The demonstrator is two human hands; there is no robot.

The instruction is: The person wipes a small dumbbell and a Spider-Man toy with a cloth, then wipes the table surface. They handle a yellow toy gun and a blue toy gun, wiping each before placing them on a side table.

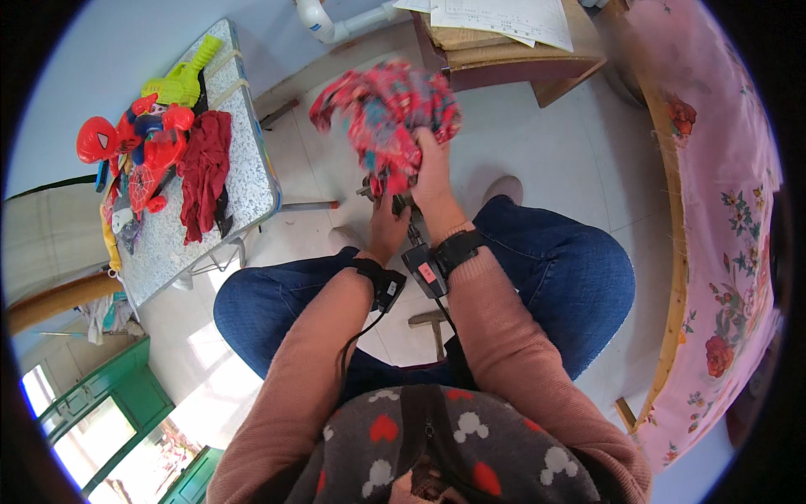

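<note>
In front of me, between my knees, is a bunched red patterned cloth with blue-grey and white in its print. My right hand grips its near right side, the thumb lying on top of the folds. Just under the cloth's lower edge is my left hand, its fingers curled and partly hidden. A dark metal piece shows beside those fingers; I cannot make out what it belongs to. Both wrists wear black straps with small boxes and cables.
At left stands a speckled folding table with a red toy figure, a lime-green toy gun and a dark red cloth. Papers lie on a wooden cabinet ahead. A pink floral bedcover hangs at right.
</note>
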